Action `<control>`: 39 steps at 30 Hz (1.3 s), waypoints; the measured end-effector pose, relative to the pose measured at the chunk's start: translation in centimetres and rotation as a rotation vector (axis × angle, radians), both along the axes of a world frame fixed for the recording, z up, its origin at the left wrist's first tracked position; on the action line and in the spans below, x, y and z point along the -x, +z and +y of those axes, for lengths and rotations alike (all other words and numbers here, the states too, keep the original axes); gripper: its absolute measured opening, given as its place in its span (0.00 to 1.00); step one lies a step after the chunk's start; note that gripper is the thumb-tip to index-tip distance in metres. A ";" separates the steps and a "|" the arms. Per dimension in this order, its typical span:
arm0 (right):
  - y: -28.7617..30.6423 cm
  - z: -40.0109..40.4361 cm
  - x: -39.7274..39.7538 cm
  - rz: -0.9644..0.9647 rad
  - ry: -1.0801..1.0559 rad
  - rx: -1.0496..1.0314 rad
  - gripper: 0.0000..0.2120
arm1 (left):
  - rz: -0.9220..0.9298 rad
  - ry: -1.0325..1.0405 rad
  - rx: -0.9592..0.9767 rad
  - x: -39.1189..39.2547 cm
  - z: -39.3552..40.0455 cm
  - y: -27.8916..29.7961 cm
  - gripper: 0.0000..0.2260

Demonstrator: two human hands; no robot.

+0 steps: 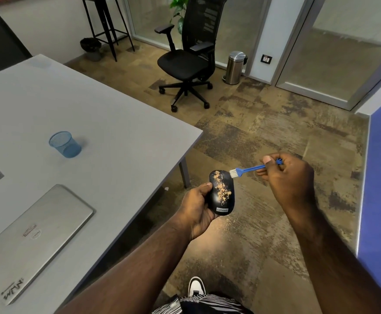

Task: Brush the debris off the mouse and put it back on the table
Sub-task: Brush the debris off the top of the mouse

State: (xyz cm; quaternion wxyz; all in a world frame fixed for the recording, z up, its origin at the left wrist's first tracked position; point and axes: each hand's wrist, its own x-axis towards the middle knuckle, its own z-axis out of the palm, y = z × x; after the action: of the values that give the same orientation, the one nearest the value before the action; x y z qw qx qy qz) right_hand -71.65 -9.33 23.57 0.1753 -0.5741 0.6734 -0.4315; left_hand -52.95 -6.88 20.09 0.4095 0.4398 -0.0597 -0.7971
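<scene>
The left hand (196, 206) cups the mouse (221, 192) from its side, off the tabletop (117, 132) over the floor; the right hand (288, 177) pinches the brush (246, 170), bristles at the mouse's far edge. Short strokes away from the palm should best clear the debris (222, 188).

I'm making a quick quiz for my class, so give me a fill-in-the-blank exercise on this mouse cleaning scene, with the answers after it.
1. The left hand holds a black mouse speckled with ____ debris.
2. The right hand pinches a small brush whose handle is ____.
3. The lid of the silver laptop on the grey table is ____.
4. The blue mesh cup stands on the ____.

Missing words: tan; blue; closed; table
</scene>
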 end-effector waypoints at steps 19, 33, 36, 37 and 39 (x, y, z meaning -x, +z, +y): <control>-0.1 0.8 0.3 -0.013 0.027 0.009 0.05 | -0.012 -0.001 0.001 0.1 -0.2 0.3 0.17; -0.3 1.0 0.0 0.071 0.017 -0.029 0.06 | -0.005 -0.004 0.005 0.2 -0.1 0.5 0.18; -0.2 0.7 0.4 -0.002 -0.015 -0.021 0.07 | 0.003 0.013 -0.006 0.1 0.0 0.6 0.17; -0.2 0.7 0.4 -0.030 0.004 -0.020 0.06 | 0.006 0.017 -0.006 0.1 0.0 0.6 0.16; -0.3 1.0 0.2 -0.045 0.054 -0.036 0.05 | 0.009 0.025 -0.005 0.0 -0.1 0.6 0.16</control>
State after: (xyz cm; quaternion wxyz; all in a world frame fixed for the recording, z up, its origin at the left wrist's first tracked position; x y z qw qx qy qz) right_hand -71.82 -8.35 23.25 0.2122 -0.5792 0.6611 -0.4272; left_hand -52.93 -6.96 20.69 0.4186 0.4379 -0.0501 -0.7940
